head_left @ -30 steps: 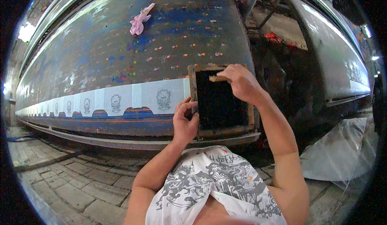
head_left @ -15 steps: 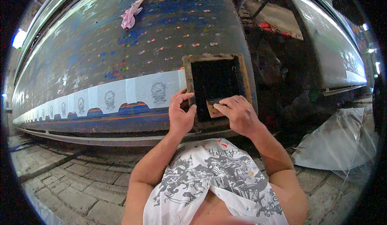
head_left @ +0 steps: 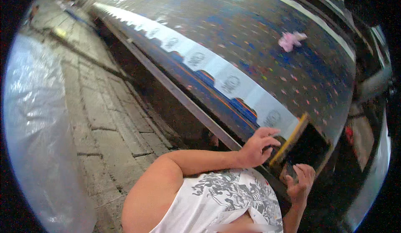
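A small wooden frame [head_left: 289,141], like a printing screen with a dark middle, stands at the near end of a long row of white fabric pieces [head_left: 246,90]. Each piece bears a grey printed motif. My left hand [head_left: 258,148] has its fingers curled at the frame's left side, around a dark part there. Inside the frame's near end, my right hand [head_left: 300,179] pinches a small flat squeegee-like block [head_left: 288,171]. Its lower edge is hidden inside the frame.
The long dark table [head_left: 250,32] is spotted with blue, pink and orange paint. A crumpled pink cloth [head_left: 291,41] lies on it. A metal rail [head_left: 179,93] runs along its near edge. Paving [head_left: 100,124] and a clear plastic sheet [head_left: 39,137] are at the left.
My view has swung left along the table, so the row now runs diagonally and the frame appears at lower right. The frame looks tilted, its left side now bright. Both hands stay at it.
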`<action>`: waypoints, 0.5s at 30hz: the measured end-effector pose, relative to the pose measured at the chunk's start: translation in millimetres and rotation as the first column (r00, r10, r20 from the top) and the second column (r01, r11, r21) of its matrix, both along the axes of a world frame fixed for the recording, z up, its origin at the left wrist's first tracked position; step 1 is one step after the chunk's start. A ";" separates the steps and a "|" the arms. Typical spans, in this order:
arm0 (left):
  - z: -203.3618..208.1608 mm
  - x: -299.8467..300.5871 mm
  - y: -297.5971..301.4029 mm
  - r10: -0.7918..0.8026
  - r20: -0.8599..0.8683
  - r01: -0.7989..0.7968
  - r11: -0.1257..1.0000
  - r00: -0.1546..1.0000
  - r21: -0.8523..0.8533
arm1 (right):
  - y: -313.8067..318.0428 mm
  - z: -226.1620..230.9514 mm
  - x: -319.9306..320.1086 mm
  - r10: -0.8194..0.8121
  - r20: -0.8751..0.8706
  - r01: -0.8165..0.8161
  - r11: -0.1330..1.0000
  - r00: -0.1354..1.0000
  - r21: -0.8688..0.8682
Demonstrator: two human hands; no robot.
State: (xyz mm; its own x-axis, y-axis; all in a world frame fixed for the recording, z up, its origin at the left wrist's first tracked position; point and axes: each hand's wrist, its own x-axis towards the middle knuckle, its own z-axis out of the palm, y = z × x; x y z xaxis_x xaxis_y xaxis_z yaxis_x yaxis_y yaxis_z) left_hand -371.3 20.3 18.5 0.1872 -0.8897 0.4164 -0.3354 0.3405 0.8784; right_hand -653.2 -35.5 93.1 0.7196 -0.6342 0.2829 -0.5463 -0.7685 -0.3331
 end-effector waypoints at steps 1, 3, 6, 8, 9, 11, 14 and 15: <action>2.6 9.2 3.4 0.007 -0.025 -0.007 1.000 1.000 -0.023 | -4.1 1.7 8.9 0.006 0.012 -0.005 0.999 1.000 -0.047; 7.9 26.9 6.8 0.007 -0.085 -0.014 0.996 0.996 -0.083 | -13.3 6.9 29.6 0.020 0.040 -0.016 0.995 0.999 -0.100; 13.7 68.8 15.3 0.067 -0.002 -0.067 0.985 0.998 -0.161 | -19.0 15.1 79.5 0.101 0.085 -0.089 0.986 0.991 -0.140; 17.5 100.3 19.0 0.110 -0.033 -0.114 0.972 0.993 -0.206 | -22.2 17.4 118.5 0.182 0.064 -0.170 0.973 0.981 -0.158; 19.5 119.8 22.1 0.143 -0.057 -0.152 0.964 0.988 -0.218 | -22.2 18.5 137.1 0.217 0.049 -0.207 0.965 0.975 -0.161; 26.2 160.3 30.1 0.191 -0.138 -0.221 0.944 0.972 -0.246 | -23.8 17.8 174.7 0.305 0.061 -0.293 0.944 0.950 -0.149; 47.2 247.7 38.0 0.535 -0.084 -0.529 0.779 0.841 -0.338 | -20.1 17.3 221.0 0.362 0.051 -0.355 0.928 0.931 -0.115; 57.9 279.6 47.5 0.596 -0.162 -0.617 0.751 0.786 -0.234 | -18.9 17.1 234.2 0.367 0.058 -0.360 0.928 0.929 -0.099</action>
